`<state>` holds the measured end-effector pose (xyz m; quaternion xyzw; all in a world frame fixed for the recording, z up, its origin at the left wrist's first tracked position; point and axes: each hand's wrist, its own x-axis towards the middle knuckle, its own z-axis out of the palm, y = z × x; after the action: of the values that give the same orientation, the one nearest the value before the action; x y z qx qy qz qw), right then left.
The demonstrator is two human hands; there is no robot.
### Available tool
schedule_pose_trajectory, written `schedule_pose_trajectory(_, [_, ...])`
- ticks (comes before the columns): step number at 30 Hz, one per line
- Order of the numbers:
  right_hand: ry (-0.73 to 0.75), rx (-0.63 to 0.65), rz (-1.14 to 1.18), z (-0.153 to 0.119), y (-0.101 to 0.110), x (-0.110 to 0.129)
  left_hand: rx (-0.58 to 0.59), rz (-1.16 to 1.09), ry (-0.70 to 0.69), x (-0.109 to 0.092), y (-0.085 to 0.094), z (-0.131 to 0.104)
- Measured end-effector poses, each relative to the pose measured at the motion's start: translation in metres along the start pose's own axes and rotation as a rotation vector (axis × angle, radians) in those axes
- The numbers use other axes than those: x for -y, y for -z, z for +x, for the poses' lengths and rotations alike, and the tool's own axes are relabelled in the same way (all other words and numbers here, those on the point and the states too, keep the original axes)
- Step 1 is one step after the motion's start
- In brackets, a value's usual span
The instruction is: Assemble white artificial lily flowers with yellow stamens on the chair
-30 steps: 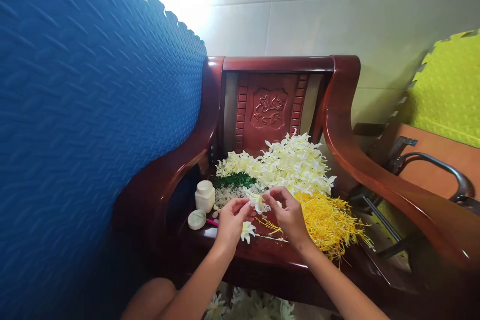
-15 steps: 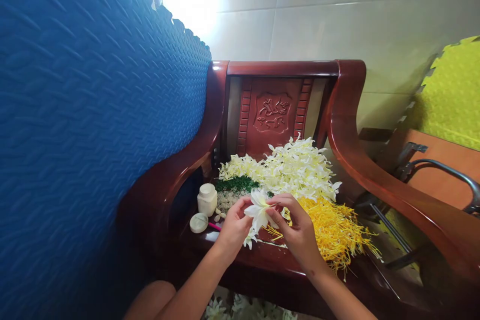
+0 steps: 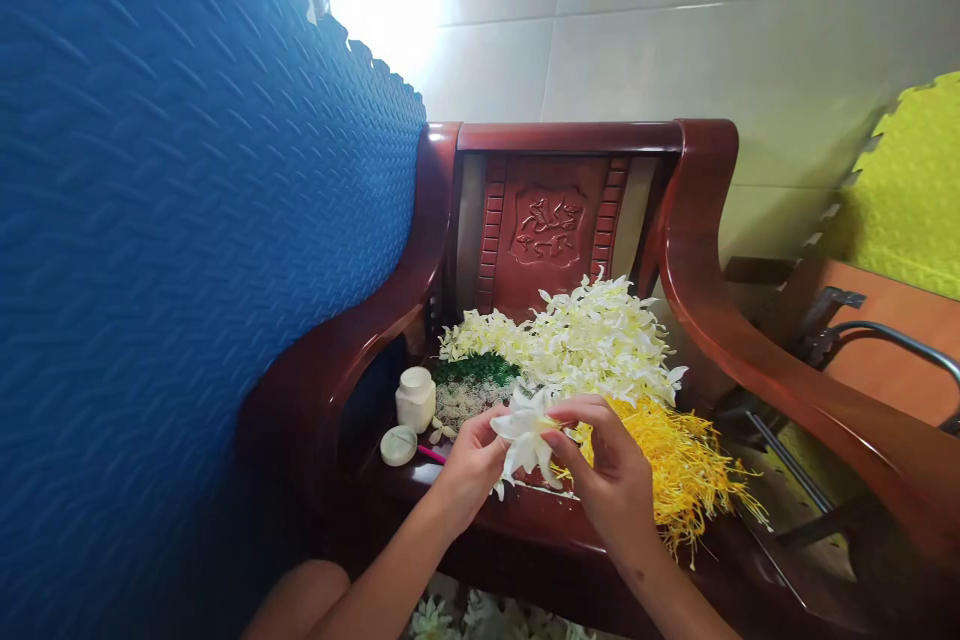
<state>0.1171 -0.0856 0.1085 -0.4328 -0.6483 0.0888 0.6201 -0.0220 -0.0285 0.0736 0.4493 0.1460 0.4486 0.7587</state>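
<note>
From my remote post I see a blue foam mat [image 3: 202, 220] standing along the left side of a dark red wooden chair [image 3: 559, 137]. A heap of white flowers [image 3: 600, 345] rises toward the back edge of its seat, and yellow strands [image 3: 690, 470] spread toward the front right corner. Left of centre I make out clear pieces [image 3: 465, 402] with green pieces [image 3: 487, 369] behind them. I have the right hand [image 3: 619, 480] and left hand [image 3: 474, 465] above the front edge. A white jar [image 3: 415, 402] stands near the left edge. Between the hands, a white flower [image 3: 528, 428] is raised over the seat's front edge: the right fingers pinch its base, the left fingers a petal. Nearer the front left corner lie a round lid [image 3: 398, 446] and a pink stick [image 3: 432, 455].
</note>
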Motion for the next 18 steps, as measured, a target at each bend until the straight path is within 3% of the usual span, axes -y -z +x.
schedule_pose_trajectory(7, [0.024,0.018,-0.011,0.002,0.006,0.003,-0.020,0.037,0.012,-0.004,-0.006,-0.001])
schedule_pose_trajectory(13, [0.121,0.133,-0.075,0.005,0.014,0.005,-0.037,0.092,0.028,-0.003,-0.001,-0.005])
schedule_pose_trajectory(18, [0.187,0.138,-0.080,0.004,0.015,0.008,-0.081,0.083,0.067,-0.002,0.003,-0.008])
